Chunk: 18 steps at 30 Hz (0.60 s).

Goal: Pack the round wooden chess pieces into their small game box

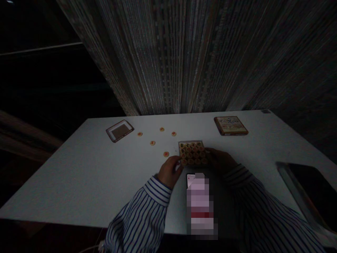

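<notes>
A tray of Chinese chess pieces (pixel 193 153) lies on the white table, its round pieces set in rows with dark and red characters. My left hand (pixel 170 171) grips the tray's near left corner, thumb and fingers closed at the edge. On the opposite side my right hand (pixel 220 160) holds the right edge; its fingers are dim and partly in shadow. To the left of the tray lie several loose pieces, among them one round chess piece (pixel 166 154) close to my left hand. A lit phone (pixel 200 203), its screen blurred out, lies just below the tray.
On the white table (pixel 86 175), an open box lid (pixel 120 131) lies at the far left and a printed box (pixel 231 125) at the far right. A dark flat device (pixel 310 193) is at the right edge. A string curtain (pixel 184 59) hangs behind.
</notes>
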Each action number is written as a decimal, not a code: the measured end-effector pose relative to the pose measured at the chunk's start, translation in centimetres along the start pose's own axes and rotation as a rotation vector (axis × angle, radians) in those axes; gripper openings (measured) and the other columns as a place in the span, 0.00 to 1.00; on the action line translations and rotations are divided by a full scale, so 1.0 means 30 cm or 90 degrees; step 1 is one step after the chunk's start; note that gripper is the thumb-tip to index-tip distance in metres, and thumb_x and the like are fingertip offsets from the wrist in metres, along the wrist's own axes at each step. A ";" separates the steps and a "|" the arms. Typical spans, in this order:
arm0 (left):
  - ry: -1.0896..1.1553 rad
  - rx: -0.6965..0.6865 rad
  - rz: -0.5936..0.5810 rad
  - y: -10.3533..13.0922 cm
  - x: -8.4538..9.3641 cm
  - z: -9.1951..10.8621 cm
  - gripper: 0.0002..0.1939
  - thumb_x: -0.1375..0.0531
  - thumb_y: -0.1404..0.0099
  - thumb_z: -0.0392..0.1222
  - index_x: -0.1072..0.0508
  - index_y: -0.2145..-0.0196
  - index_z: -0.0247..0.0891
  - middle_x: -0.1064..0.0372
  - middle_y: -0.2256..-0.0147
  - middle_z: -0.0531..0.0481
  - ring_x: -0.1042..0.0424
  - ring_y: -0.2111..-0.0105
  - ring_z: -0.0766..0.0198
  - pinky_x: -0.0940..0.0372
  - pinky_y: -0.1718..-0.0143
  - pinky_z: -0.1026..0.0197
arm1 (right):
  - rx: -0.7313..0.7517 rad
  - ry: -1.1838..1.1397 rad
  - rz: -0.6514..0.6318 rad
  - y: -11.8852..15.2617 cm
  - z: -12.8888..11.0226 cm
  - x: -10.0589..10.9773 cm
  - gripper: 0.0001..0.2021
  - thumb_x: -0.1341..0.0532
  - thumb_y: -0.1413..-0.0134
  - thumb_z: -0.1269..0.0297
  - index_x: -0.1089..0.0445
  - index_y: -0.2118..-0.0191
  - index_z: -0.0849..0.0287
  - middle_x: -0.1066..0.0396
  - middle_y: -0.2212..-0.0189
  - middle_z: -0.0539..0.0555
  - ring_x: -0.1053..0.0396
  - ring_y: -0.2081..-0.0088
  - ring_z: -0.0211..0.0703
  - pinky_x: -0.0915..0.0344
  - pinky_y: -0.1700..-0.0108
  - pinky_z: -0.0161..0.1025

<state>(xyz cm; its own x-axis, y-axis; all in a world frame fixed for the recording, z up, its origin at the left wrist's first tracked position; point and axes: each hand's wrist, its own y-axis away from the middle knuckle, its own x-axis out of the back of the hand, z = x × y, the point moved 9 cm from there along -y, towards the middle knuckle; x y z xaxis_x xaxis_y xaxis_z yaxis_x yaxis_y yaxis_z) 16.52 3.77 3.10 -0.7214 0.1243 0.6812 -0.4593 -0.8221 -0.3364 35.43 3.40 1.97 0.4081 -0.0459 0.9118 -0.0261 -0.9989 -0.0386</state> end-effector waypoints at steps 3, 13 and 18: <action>0.001 0.004 -0.002 0.001 0.000 -0.001 0.15 0.43 0.46 0.31 0.33 0.59 0.33 0.31 0.62 0.43 0.30 0.67 0.64 0.32 0.64 0.60 | 0.003 0.002 -0.005 -0.001 0.001 -0.003 0.19 0.51 0.46 0.65 0.34 0.51 0.61 0.27 0.59 0.56 0.29 0.59 0.46 0.32 0.59 0.40; 0.010 0.001 0.003 -0.001 0.001 -0.001 0.15 0.43 0.46 0.31 0.33 0.59 0.34 0.31 0.62 0.43 0.30 0.67 0.65 0.32 0.63 0.59 | 0.004 0.014 0.009 -0.003 0.003 0.000 0.18 0.50 0.47 0.65 0.33 0.51 0.60 0.27 0.60 0.56 0.29 0.59 0.47 0.32 0.59 0.41; 0.006 0.000 0.001 0.001 0.002 0.001 0.15 0.43 0.46 0.32 0.33 0.59 0.34 0.31 0.62 0.44 0.30 0.67 0.64 0.32 0.63 0.59 | 0.014 0.007 0.016 -0.001 0.001 0.000 0.18 0.51 0.46 0.65 0.33 0.51 0.60 0.27 0.60 0.56 0.29 0.59 0.47 0.32 0.60 0.41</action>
<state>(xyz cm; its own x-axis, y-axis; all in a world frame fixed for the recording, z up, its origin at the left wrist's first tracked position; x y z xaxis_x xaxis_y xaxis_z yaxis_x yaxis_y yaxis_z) 16.46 3.73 3.15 -0.7271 0.1286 0.6744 -0.4581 -0.8225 -0.3371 35.47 3.43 1.97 0.3969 -0.0710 0.9151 -0.0165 -0.9974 -0.0703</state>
